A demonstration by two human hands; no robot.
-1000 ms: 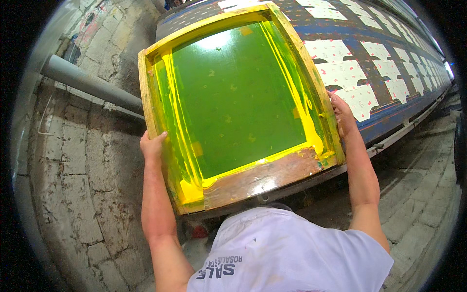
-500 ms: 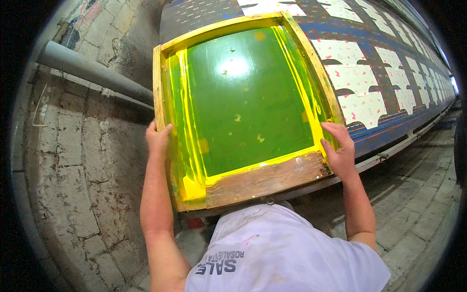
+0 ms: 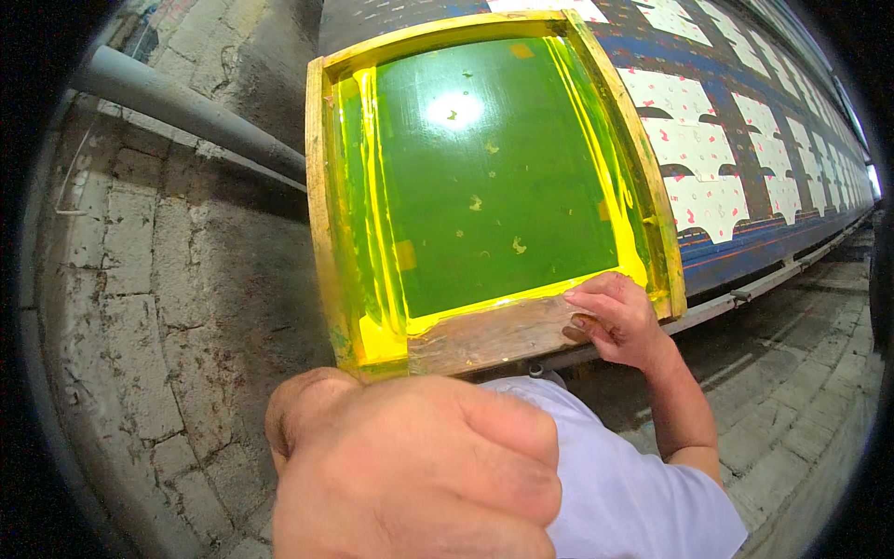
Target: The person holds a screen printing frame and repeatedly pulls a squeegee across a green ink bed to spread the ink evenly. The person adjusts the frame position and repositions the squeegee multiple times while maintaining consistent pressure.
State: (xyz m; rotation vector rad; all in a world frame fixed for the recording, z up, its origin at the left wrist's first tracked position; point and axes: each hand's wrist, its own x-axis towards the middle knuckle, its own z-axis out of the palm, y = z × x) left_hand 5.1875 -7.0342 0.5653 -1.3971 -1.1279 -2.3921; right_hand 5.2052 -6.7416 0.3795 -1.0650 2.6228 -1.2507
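A screen printing frame [image 3: 321, 196] of yellow-stained wood lies in front of me, its green mesh [image 3: 494, 196] edged with streaks of bright yellow ink [image 3: 372, 196]. Along its near side rests a squeegee [image 3: 494, 334] with a broad brown wooden handle. My right hand [image 3: 619, 320] pinches the squeegee's right end between thumb and fingers. Raised very close to the camera, my left hand [image 3: 419, 466] is off the frame with its fingers curled in. Its palm faces away, and nothing shows in it. It covers part of my shirt and the frame's near left corner.
To the right, a long dark blue table [image 3: 736, 256] carries rows of white printed pieces [image 3: 689, 154] with pink and red marks. A metal rail [image 3: 745, 293] runs along its near edge. On the left are a grey pipe [image 3: 186, 107] and a rough block surface [image 3: 130, 242].
My left hand has left the frame's left side and risen toward the camera, fingers curling. My right hand has moved left from the frame's right side onto the squeegee.
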